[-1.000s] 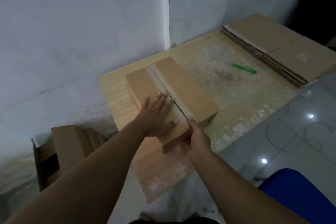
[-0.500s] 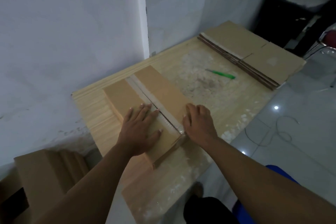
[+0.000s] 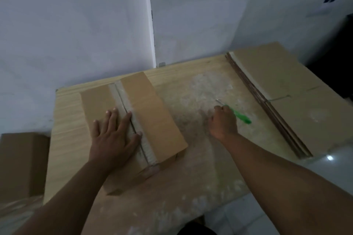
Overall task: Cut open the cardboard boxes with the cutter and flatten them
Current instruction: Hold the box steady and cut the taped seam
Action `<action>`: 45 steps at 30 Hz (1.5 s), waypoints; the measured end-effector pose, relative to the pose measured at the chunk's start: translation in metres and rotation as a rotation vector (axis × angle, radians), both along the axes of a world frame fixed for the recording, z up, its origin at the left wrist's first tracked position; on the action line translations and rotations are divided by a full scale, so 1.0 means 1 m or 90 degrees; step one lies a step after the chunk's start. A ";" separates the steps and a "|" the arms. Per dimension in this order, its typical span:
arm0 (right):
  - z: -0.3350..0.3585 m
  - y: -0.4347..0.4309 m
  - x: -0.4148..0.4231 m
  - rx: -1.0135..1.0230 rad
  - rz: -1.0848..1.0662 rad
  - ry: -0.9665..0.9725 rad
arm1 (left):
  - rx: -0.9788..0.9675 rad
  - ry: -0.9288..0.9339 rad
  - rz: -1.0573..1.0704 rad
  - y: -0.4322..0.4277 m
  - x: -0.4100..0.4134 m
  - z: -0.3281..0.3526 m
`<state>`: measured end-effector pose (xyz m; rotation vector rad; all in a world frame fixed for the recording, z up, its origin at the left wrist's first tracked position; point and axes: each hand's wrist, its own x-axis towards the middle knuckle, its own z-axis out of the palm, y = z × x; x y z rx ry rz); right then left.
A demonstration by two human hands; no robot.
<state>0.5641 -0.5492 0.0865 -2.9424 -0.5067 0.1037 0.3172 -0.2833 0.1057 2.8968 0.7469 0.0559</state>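
A closed cardboard box point(image 3: 152, 112) lies on the wooden table point(image 3: 191, 187), its top seam covered by a strip of tape running from far to near. My left hand point(image 3: 112, 135) presses flat on the box's left flap, fingers spread, the thumb touching the seam. To the right of the box, my right hand point(image 3: 223, 122) rests on the tabletop with its fingers curled over the green cutter point(image 3: 241, 117). The green handle sticks out to the lower right and the metal blade tip shows beyond the knuckles.
A stack of flattened cardboard point(image 3: 286, 91) covers the table's right end. Another cardboard box point(image 3: 21, 162) stands on the floor at the left. A white wall runs along the far side, with a dark cabinet point(image 3: 336, 47) at the far right.
My right hand left the box's near right corner and moved right onto the green cutter. My left hand stayed flat on the box. The view swung left and down.
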 end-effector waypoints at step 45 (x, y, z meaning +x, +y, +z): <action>0.068 0.250 -0.085 0.266 0.083 0.249 | -0.148 -0.141 0.155 0.152 0.092 0.013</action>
